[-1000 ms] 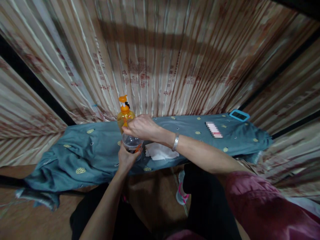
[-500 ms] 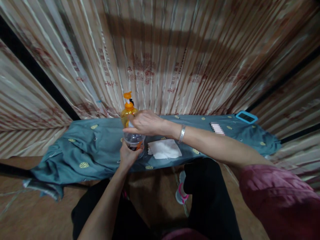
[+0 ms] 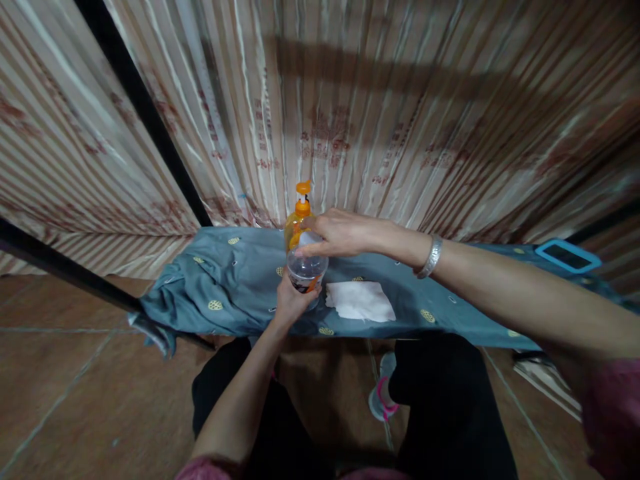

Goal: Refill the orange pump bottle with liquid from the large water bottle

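A clear plastic cup [image 3: 306, 267] with a dark and orange print stands on the cloth-covered bench. My left hand [image 3: 295, 299] is wrapped round its lower part from the near side. Above the cup's rim, my right hand [image 3: 345, 233] has its fingers closed on what looks like a clear domed lid [image 3: 309, 225]; its edges are hard to make out. Just behind the cup is a yellow bottle [image 3: 290, 230] with an orange pump top [image 3: 303, 189], partly hidden by the cup and my right hand. A folded white tissue [image 3: 361, 301] lies right of the cup.
The narrow bench [image 3: 250, 267] carries a blue-green cloth with yellow prints. A blue-framed object [image 3: 569, 256] with a dark face lies at its right. A striped curtain [image 3: 340, 100] hangs behind, and dark poles [image 3: 145, 113] stand at the left. My knees are against the near side.
The view has turned left, so the bench and things appear farther right. Both hands keep their places on the cup and its top.
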A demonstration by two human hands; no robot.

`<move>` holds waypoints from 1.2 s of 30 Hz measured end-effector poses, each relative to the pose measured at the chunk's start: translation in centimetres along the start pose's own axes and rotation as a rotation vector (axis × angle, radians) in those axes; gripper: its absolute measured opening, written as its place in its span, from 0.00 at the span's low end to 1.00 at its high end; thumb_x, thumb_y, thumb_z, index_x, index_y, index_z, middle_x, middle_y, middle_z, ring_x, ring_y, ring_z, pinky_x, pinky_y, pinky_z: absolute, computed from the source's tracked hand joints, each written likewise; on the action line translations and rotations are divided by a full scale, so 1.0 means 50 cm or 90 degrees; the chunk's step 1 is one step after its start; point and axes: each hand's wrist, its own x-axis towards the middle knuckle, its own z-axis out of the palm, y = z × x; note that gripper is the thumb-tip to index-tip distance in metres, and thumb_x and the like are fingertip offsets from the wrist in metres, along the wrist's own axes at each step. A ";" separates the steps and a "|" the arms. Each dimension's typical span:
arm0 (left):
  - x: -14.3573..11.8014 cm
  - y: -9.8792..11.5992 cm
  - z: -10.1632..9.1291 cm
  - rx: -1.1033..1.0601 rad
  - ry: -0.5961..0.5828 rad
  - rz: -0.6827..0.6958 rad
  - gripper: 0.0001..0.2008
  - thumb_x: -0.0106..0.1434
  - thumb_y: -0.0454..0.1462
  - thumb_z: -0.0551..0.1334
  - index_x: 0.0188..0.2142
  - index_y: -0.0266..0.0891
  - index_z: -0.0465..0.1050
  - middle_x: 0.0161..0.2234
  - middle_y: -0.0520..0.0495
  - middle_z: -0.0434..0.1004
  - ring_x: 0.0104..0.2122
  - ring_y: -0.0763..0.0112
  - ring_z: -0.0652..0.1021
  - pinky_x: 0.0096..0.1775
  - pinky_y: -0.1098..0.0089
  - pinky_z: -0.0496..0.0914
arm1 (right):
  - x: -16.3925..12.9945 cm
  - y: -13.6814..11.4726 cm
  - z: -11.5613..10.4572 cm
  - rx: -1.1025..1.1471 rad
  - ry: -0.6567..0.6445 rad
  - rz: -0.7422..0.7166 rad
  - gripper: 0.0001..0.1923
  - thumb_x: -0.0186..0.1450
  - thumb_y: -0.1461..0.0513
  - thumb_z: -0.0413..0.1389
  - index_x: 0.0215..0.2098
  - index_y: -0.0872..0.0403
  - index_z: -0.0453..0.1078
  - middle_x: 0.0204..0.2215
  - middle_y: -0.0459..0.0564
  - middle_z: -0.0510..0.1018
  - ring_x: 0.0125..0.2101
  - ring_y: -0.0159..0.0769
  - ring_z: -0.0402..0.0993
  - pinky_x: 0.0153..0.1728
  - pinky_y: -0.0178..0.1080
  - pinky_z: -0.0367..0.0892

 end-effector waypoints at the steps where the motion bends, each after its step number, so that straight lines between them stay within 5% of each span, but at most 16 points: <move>1: 0.000 0.001 0.000 -0.002 0.001 0.000 0.34 0.39 0.36 0.76 0.48 0.40 0.70 0.43 0.44 0.83 0.43 0.55 0.83 0.47 0.57 0.78 | 0.002 -0.003 0.000 -0.010 0.000 0.011 0.28 0.73 0.47 0.52 0.54 0.63 0.74 0.41 0.61 0.83 0.39 0.43 0.78 0.34 0.39 0.60; 4: 0.000 0.001 0.001 0.000 0.004 0.001 0.34 0.39 0.36 0.76 0.47 0.40 0.70 0.43 0.43 0.83 0.44 0.55 0.83 0.49 0.56 0.77 | 0.006 -0.007 0.000 -0.029 -0.017 0.027 0.24 0.73 0.50 0.52 0.45 0.64 0.77 0.39 0.61 0.82 0.38 0.42 0.78 0.35 0.40 0.62; 8: 0.001 -0.002 0.000 -0.002 0.000 0.005 0.34 0.39 0.36 0.76 0.48 0.40 0.70 0.44 0.43 0.83 0.46 0.55 0.83 0.50 0.56 0.76 | 0.009 -0.004 -0.009 -0.012 -0.043 -0.010 0.15 0.70 0.58 0.58 0.51 0.60 0.75 0.42 0.55 0.82 0.39 0.37 0.77 0.38 0.38 0.64; 15: 0.002 -0.002 -0.002 0.011 -0.002 0.001 0.36 0.39 0.35 0.76 0.50 0.42 0.70 0.45 0.43 0.83 0.46 0.54 0.83 0.50 0.56 0.76 | 0.011 -0.020 -0.017 -0.016 -0.040 0.000 0.24 0.70 0.51 0.58 0.53 0.63 0.74 0.42 0.59 0.82 0.42 0.42 0.78 0.39 0.39 0.65; 19: 0.002 -0.001 -0.001 0.012 -0.005 -0.004 0.36 0.39 0.35 0.76 0.50 0.40 0.70 0.44 0.43 0.84 0.45 0.55 0.83 0.49 0.58 0.76 | 0.010 -0.023 -0.018 -0.022 -0.038 -0.008 0.14 0.70 0.61 0.58 0.49 0.62 0.75 0.42 0.58 0.82 0.43 0.41 0.78 0.42 0.40 0.66; 22: 0.002 -0.004 0.000 0.007 -0.005 -0.010 0.35 0.39 0.37 0.76 0.49 0.40 0.70 0.43 0.44 0.84 0.43 0.56 0.83 0.47 0.61 0.76 | 0.008 -0.019 -0.018 -0.009 -0.037 -0.025 0.16 0.67 0.64 0.61 0.53 0.61 0.74 0.46 0.57 0.82 0.46 0.40 0.78 0.42 0.38 0.65; 27: 0.004 -0.004 -0.001 0.030 -0.001 -0.006 0.34 0.39 0.37 0.76 0.48 0.39 0.70 0.43 0.43 0.83 0.44 0.56 0.83 0.48 0.60 0.76 | 0.010 -0.021 -0.006 -0.017 0.017 0.026 0.26 0.70 0.51 0.58 0.55 0.64 0.72 0.48 0.63 0.81 0.47 0.45 0.79 0.42 0.41 0.67; 31: 0.005 -0.002 -0.001 0.048 -0.013 0.000 0.34 0.41 0.37 0.75 0.49 0.37 0.69 0.45 0.41 0.83 0.45 0.56 0.83 0.48 0.59 0.76 | 0.012 -0.025 0.000 -0.038 0.027 0.040 0.17 0.72 0.55 0.55 0.47 0.61 0.76 0.45 0.59 0.82 0.45 0.42 0.79 0.43 0.43 0.70; 36: 0.007 -0.003 -0.001 0.054 -0.014 0.004 0.35 0.41 0.38 0.74 0.50 0.38 0.68 0.46 0.41 0.83 0.45 0.56 0.83 0.49 0.59 0.76 | 0.004 -0.027 -0.013 -0.028 0.004 -0.001 0.12 0.68 0.63 0.59 0.48 0.61 0.75 0.44 0.56 0.83 0.43 0.39 0.79 0.41 0.39 0.69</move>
